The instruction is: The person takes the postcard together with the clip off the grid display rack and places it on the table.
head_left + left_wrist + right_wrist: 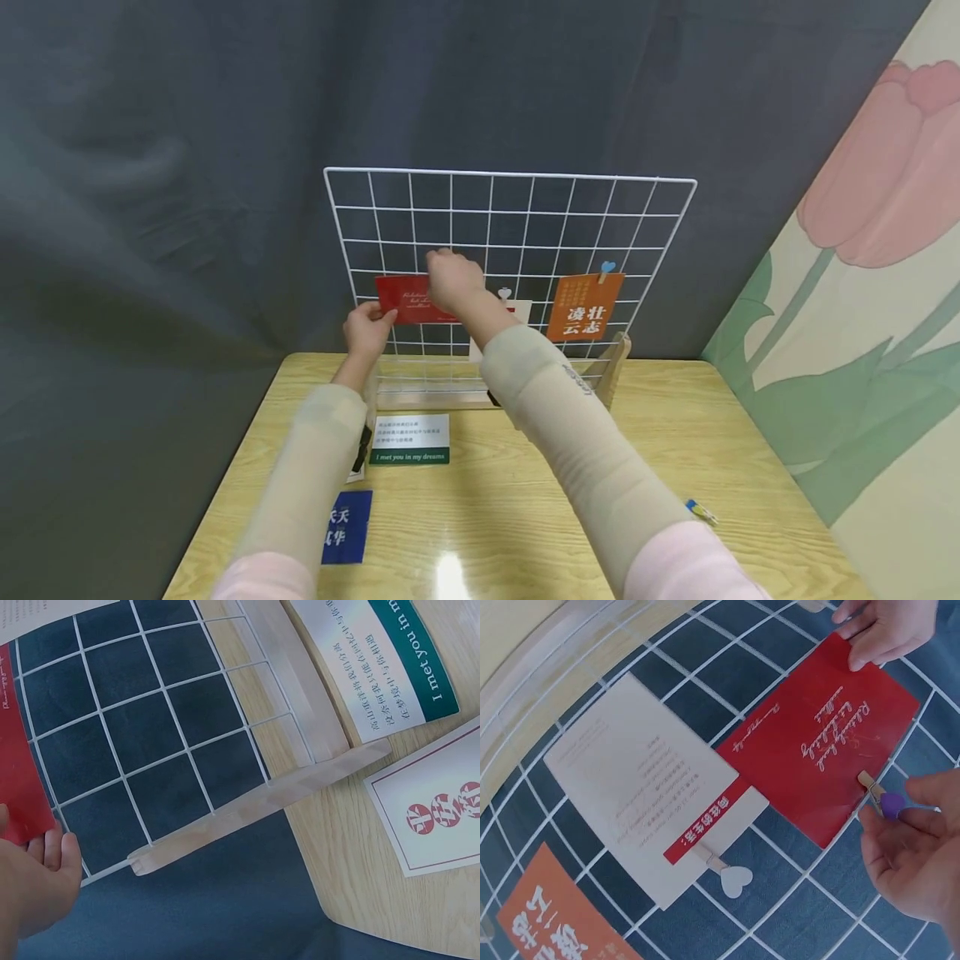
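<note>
A red card point(412, 300) with white script lies against the white wire grid point(517, 210). My left hand point(368, 327) pinches its lower left corner, thumb on the front and fingers behind. At the card's upper edge, a small wooden clothespin with a purple heart point(891, 805) sits over card and wire. My right hand point(922, 847) holds this clothespin, thumb and curled fingers on either side of the heart. In the head view the right hand hides the clothespin and the card's right end. Beside the red card hangs a white card point(649, 795), held by a white-heart clothespin point(735, 880).
An orange card point(585, 308) hangs at the grid's right under a blue-heart clothespin point(607, 267). Wooden feet point(615, 367) support the grid. On the table lie a green-and-white card point(410, 439), a blue card point(348, 529), a red-bordered card point(435, 802) and a small blue-and-yellow item point(701, 512).
</note>
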A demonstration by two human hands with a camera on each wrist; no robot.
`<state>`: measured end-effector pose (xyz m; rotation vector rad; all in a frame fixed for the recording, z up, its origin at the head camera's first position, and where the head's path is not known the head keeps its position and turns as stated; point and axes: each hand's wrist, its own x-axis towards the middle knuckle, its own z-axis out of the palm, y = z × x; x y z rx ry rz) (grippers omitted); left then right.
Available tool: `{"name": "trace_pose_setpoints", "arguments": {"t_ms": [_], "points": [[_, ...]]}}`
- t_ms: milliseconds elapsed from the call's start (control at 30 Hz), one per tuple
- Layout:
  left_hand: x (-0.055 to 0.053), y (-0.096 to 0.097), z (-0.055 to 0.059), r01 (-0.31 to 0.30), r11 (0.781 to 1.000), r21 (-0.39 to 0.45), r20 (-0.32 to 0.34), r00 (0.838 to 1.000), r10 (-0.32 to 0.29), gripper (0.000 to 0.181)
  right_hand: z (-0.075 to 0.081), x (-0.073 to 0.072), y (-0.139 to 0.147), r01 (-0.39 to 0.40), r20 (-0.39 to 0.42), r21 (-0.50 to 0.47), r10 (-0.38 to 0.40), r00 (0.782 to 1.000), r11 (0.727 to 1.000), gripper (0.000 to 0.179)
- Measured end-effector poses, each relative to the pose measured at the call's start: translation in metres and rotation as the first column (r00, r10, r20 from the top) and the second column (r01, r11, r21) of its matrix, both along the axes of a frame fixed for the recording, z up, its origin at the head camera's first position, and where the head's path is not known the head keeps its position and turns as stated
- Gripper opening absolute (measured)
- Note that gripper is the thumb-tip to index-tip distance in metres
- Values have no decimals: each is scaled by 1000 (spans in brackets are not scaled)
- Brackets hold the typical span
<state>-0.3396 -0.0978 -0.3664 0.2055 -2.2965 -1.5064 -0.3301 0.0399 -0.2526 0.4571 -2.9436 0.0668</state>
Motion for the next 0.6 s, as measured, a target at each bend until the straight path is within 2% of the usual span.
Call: {"name": "trace_pose_setpoints", "arguments": {"t_ms": [100, 233, 433, 600], "points": [[-1, 1, 0, -14, 1000, -21, 3, 1000, 15, 23, 2, 0, -1, 16, 21, -38, -16, 1000, 999, 44], [0, 3, -1, -34, 998, -48, -1, 999, 34, 22, 2, -1, 0, 17, 16, -25, -17, 1000, 1000, 43], [2, 5, 1, -53, 996, -66, -18, 998, 52, 20, -1, -4, 1, -14, -29, 76, 17, 999, 997, 32], [4, 4, 2, -59, 996, -72, -27, 998, 57, 20, -5, -7, -1, -40, -83, 184, 56, 995, 982, 30]]}}
